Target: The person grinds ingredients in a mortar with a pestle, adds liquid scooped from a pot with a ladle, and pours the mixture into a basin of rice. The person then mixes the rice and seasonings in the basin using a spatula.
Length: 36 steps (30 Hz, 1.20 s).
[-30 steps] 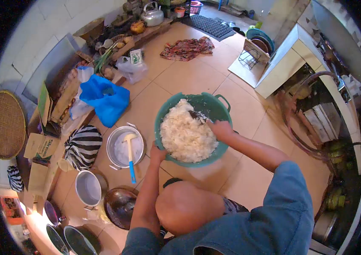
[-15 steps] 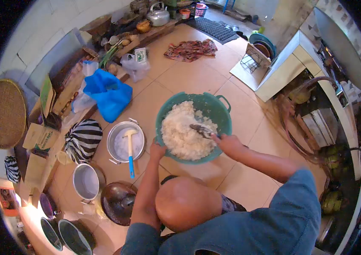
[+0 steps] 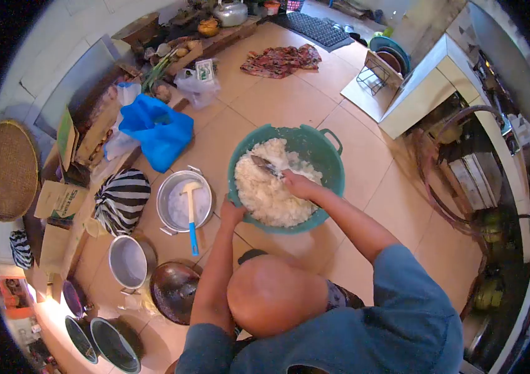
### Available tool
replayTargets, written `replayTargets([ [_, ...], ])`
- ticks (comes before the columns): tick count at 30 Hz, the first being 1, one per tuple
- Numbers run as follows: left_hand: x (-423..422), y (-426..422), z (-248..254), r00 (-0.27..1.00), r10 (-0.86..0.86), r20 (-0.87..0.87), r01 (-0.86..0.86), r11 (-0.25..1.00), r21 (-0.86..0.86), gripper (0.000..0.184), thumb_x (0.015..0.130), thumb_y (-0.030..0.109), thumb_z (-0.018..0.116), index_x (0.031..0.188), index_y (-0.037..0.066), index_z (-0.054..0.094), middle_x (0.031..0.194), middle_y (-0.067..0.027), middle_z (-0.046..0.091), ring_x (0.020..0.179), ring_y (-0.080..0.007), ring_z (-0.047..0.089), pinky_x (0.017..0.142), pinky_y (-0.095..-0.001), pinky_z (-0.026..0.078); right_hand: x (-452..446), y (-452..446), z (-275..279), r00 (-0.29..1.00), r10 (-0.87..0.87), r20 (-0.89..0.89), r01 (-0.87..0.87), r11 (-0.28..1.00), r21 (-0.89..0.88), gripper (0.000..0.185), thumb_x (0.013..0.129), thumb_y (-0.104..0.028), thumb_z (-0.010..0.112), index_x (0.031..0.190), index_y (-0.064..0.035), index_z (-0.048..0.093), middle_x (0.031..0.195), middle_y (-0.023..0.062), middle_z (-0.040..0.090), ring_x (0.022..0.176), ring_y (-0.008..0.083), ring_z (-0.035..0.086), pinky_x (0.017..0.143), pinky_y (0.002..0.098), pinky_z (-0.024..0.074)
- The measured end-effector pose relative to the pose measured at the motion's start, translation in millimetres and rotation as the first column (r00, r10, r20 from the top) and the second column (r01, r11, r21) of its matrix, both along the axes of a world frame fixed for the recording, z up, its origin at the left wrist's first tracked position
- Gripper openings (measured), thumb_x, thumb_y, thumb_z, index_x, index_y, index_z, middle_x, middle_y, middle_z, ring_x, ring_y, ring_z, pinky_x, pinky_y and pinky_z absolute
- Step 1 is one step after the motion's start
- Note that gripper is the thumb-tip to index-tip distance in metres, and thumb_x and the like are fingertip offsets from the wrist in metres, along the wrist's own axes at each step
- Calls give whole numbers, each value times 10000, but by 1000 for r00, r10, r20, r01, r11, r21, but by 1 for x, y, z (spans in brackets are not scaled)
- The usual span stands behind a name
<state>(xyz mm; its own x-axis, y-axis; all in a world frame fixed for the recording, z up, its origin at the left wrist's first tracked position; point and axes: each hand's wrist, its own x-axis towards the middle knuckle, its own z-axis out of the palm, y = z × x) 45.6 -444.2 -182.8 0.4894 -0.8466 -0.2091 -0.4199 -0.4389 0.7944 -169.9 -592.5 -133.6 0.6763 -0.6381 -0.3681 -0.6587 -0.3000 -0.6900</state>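
A green plastic basin (image 3: 330, 165) stands on the tiled floor with a large heap of white rice (image 3: 277, 199) in it. My right hand (image 3: 300, 185) is closed round the handle of a dark spoon (image 3: 266, 165), whose head lies on the upper left part of the rice. With my left hand (image 3: 233, 214) I grip the basin's rim at its lower left. Left of the basin is a metal pot (image 3: 168, 217) with white residue inside, and a spatula with a blue handle (image 3: 192, 237) rests across it.
A blue bag (image 3: 159, 134) and a striped cloth bundle (image 3: 121, 202) lie to the left. Below them are a metal pot (image 3: 129, 262), a dark wok (image 3: 174, 293) and dark basins (image 3: 115, 346). A patterned cloth (image 3: 280, 61) lies ahead; a tiled counter (image 3: 420, 87) stands at right.
The spoon in my right hand has moved left and away from me across the rice, after coming nearer to me between the earlier frames. My left hand has stayed at the rim.
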Motion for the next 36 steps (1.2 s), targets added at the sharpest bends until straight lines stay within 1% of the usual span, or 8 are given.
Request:
replayTargets([
  [7, 3, 0, -14, 997, -64, 38, 67, 992, -106, 564, 581, 132, 691, 1095, 23, 488, 910, -161, 635, 818, -285, 631, 712, -363, 501, -55, 72, 53, 897, 138, -420, -291, 898, -329, 607, 835, -121, 433, 1395, -153, 199, 786, 186, 626, 659, 365, 606, 571, 462, 465],
  [10, 0, 0, 3, 996, -21, -92, 22, 1000, 13, 560, 588, 143, 696, 1097, 29, 492, 920, -159, 636, 819, -270, 633, 708, -355, 503, -92, 89, 74, 801, 176, -572, -331, 927, -177, 681, 774, -94, 491, 1388, -163, 206, 766, 205, 622, 662, 362, 621, 543, 464, 478],
  [16, 5, -4, -36, 943, 96, -320, -103, 995, -6, 544, 600, 177, 687, 1092, 32, 506, 905, -166, 636, 813, -277, 633, 708, -356, 500, -102, 76, 40, 809, 104, -579, -330, 895, -300, 668, 780, -75, 482, 1385, -130, 204, 766, 194, 629, 685, 335, 636, 549, 457, 490],
  [19, 12, -2, -69, 980, 55, -189, -76, 992, -104, 558, 608, 184, 680, 1114, 34, 500, 897, -167, 634, 817, -282, 632, 718, -365, 493, -86, 21, -39, 857, -95, -507, -177, 868, -463, 658, 791, -125, 485, 1389, -149, 212, 712, 168, 615, 601, 304, 616, 497, 423, 468],
  [25, 7, 3, -46, 981, 102, -165, -106, 994, -15, 567, 602, 180, 681, 1121, 42, 496, 902, -159, 639, 824, -280, 630, 731, -369, 488, -81, -51, 47, 936, -47, -349, 177, 920, 351, 516, 842, -256, 485, 1311, -93, 343, 838, 224, 619, 679, 316, 625, 583, 441, 486],
  [27, 3, 1, -25, 992, 84, -93, -89, 995, -50, 561, 602, 159, 678, 1116, 40, 488, 895, -153, 642, 812, -277, 633, 724, -364, 491, -71, -40, 65, 959, -189, -211, 258, 889, 379, 469, 859, -269, 471, 1277, -81, 375, 917, 236, 606, 787, 340, 610, 690, 434, 477],
  [30, -3, 2, -5, 992, 70, -100, -76, 996, -53, 551, 602, 121, 671, 1111, 40, 477, 886, -146, 645, 795, -273, 637, 710, -353, 495, -70, -51, -57, 981, 190, 26, -167, 913, -373, 457, 882, -275, 446, 1277, -66, 354, 981, 253, 588, 909, 369, 578, 840, 412, 436],
  [36, -5, 7, 2, 986, 72, -148, -81, 995, -60, 557, 603, 91, 654, 1125, 43, 467, 872, -147, 642, 772, -285, 636, 692, -351, 497, -40, 81, 63, 948, 44, -314, -5, 993, 122, 455, 900, -182, 352, 1338, -78, 283, 990, 275, 569, 939, 424, 547, 830, 466, 427],
])
